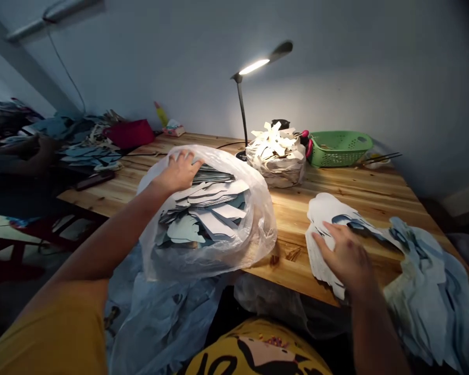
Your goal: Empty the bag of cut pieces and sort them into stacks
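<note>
My left hand (180,171) rests at the far left part of a clear plastic bag (263,229), its fingers apart and touching the bag near its mouth. Inside the bag lie many cut fabric pieces (214,192), white on one side and bluish grey on the other, in loose stacks. To the right, my right hand (346,255) is over a stack of white cut pieces (322,208) on the table, thumb and fingers apart, the fingertips at the stack. Whether it touches the stack firmly I cannot tell.
A lit desk lamp (241,104) stands behind a bag of pale strips (275,161). A green basket (342,151) is at the back right. More pale pieces (426,271) hang over the table's (297,276) right edge. At the far left, another person's arm (35,153) is near piled cloth.
</note>
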`<state>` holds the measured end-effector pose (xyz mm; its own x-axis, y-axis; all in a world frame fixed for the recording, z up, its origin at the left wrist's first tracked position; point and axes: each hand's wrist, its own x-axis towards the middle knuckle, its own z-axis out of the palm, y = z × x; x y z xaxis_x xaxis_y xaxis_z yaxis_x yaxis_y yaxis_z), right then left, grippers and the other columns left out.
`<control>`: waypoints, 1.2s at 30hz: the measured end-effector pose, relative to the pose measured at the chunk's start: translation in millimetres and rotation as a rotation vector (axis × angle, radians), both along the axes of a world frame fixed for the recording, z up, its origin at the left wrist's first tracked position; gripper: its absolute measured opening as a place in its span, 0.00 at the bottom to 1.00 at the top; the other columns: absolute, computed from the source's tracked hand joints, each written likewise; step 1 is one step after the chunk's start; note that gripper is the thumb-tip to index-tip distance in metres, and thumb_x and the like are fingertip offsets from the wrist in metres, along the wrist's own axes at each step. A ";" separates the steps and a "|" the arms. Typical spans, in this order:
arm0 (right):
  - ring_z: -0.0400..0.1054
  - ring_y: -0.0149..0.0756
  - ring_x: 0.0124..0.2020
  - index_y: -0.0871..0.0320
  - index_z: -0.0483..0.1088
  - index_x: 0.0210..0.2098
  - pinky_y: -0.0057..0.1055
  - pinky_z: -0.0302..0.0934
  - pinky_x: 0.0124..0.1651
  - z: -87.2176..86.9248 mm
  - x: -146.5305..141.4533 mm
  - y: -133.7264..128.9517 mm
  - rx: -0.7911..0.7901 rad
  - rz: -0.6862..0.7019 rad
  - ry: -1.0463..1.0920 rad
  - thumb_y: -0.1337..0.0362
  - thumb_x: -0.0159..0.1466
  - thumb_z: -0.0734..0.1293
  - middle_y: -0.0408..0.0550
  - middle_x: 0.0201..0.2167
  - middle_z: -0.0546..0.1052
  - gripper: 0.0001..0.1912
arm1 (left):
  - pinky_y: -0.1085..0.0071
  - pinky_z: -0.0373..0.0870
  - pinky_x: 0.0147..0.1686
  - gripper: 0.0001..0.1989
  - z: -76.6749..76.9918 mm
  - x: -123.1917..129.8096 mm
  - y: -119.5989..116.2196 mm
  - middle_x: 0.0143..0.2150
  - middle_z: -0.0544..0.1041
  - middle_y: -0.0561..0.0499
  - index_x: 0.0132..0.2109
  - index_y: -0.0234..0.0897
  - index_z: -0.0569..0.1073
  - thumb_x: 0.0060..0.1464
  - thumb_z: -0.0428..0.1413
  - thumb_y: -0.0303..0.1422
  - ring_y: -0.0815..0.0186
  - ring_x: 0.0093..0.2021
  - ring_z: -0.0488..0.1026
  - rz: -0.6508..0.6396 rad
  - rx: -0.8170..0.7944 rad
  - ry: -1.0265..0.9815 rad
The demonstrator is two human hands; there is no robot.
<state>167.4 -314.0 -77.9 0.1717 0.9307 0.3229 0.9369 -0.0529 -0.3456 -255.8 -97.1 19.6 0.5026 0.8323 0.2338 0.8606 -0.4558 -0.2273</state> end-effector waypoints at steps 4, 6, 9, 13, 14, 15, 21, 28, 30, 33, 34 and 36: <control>0.74 0.45 0.49 0.59 0.73 0.54 0.37 0.67 0.52 19.7 -89.9 40.2 0.037 0.566 0.268 0.59 0.70 0.63 0.56 0.48 0.79 0.17 | 0.45 0.56 0.65 0.23 0.9 -5.3 0.4 0.62 0.67 0.33 0.60 0.31 0.70 0.59 0.54 0.31 0.42 0.67 0.59 -0.166 -0.058 -0.043; 0.74 0.43 0.48 0.59 0.74 0.52 0.35 0.67 0.51 18.0 -130.3 62.9 0.033 0.723 0.283 0.61 0.70 0.64 0.55 0.47 0.79 0.14 | 0.56 0.62 0.64 0.27 -10.6 -4.2 -8.2 0.63 0.68 0.36 0.61 0.32 0.70 0.57 0.57 0.38 0.48 0.64 0.65 -0.268 -0.226 -0.015; 0.73 0.43 0.50 0.60 0.74 0.52 0.34 0.65 0.54 8.7 -170.1 96.2 0.011 0.791 0.225 0.64 0.69 0.65 0.56 0.51 0.77 0.13 | 0.62 0.65 0.61 0.40 -36.9 -4.6 -21.8 0.68 0.63 0.33 0.68 0.28 0.60 0.51 0.61 0.39 0.48 0.65 0.64 -0.218 -0.381 0.092; 0.68 0.44 0.58 0.64 0.70 0.58 0.35 0.61 0.61 1.2 -181.8 137.1 -0.026 0.669 0.142 0.65 0.68 0.65 0.61 0.58 0.71 0.20 | 0.64 0.68 0.56 0.45 -61.8 -10.4 -23.4 0.69 0.62 0.32 0.72 0.28 0.52 0.49 0.58 0.31 0.49 0.63 0.68 -0.071 -0.439 0.156; 0.67 0.45 0.59 0.64 0.68 0.60 0.35 0.61 0.62 1.4 -179.5 146.8 -0.029 0.630 0.144 0.64 0.68 0.65 0.62 0.60 0.70 0.22 | 0.66 0.69 0.54 0.44 -63.4 -11.7 -20.4 0.68 0.65 0.34 0.72 0.31 0.53 0.50 0.58 0.31 0.50 0.61 0.70 -0.060 -0.466 0.157; 0.66 0.46 0.60 0.64 0.67 0.61 0.36 0.60 0.62 2.5 -176.0 156.2 -0.023 0.589 0.166 0.64 0.69 0.64 0.63 0.61 0.70 0.23 | 0.67 0.69 0.53 0.42 -63.0 -12.9 -16.4 0.66 0.67 0.36 0.72 0.32 0.55 0.51 0.57 0.30 0.52 0.59 0.72 -0.055 -0.492 0.147; 0.67 0.46 0.59 0.61 0.75 0.50 0.44 0.56 0.66 18.7 -146.8 199.7 0.045 0.451 0.613 0.60 0.71 0.57 0.59 0.55 0.76 0.19 | 0.73 0.66 0.52 0.26 -28.9 -26.1 14.9 0.59 0.76 0.41 0.64 0.27 0.68 0.59 0.55 0.28 0.62 0.52 0.73 -0.051 -0.543 0.060; 0.72 0.35 0.41 0.59 0.76 0.43 0.27 0.71 0.35 58.0 -101.3 199.2 -0.139 0.364 1.269 0.53 0.70 0.58 0.52 0.53 0.78 0.20 | 0.70 0.71 0.49 0.21 12.4 -53.6 -14.5 0.55 0.79 0.42 0.63 0.30 0.70 0.66 0.51 0.30 0.61 0.48 0.77 -0.176 -0.379 -0.027; 0.69 0.31 0.32 0.59 0.76 0.45 0.23 0.66 0.24 67.0 -87.1 189.8 -0.206 0.334 1.326 0.50 0.70 0.57 0.52 0.55 0.77 0.22 | 0.66 0.71 0.54 0.21 7.5 -55.4 -44.0 0.59 0.77 0.42 0.64 0.34 0.70 0.68 0.46 0.29 0.60 0.54 0.76 -0.264 -0.316 -0.054; 0.69 0.29 0.29 0.55 0.73 0.55 0.23 0.66 0.22 63.7 -79.0 169.1 -0.340 0.432 1.244 0.49 0.68 0.62 0.51 0.57 0.75 0.22 | 0.60 0.66 0.63 0.22 -13.5 -53.1 -87.4 0.65 0.71 0.41 0.65 0.40 0.70 0.69 0.43 0.26 0.59 0.64 0.69 -0.440 -0.117 -0.087; 0.71 0.30 0.31 0.54 0.71 0.57 0.24 0.69 0.25 57.3 -81.6 160.7 -0.406 0.486 1.186 0.49 0.68 0.63 0.52 0.56 0.75 0.23 | 0.58 0.64 0.65 0.22 -22.9 -51.5 -98.3 0.66 0.71 0.42 0.65 0.43 0.70 0.69 0.44 0.25 0.59 0.66 0.67 -0.510 -0.063 -0.084; 0.74 0.35 0.38 0.54 0.71 0.58 0.28 0.72 0.33 37.6 -94.9 142.5 -0.538 0.599 1.051 0.48 0.68 0.64 0.53 0.55 0.76 0.25 | 0.56 0.62 0.67 0.23 -43.7 -47.4 -112.5 0.67 0.70 0.44 0.65 0.49 0.70 0.68 0.47 0.25 0.59 0.68 0.64 -0.627 -0.010 -0.048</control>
<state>72.5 -171.5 -40.3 -0.3678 0.9191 -0.1412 0.1643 -0.0852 -0.9827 -303.1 -209.6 -24.1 0.8848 0.3853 0.2622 0.4385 -0.8788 -0.1884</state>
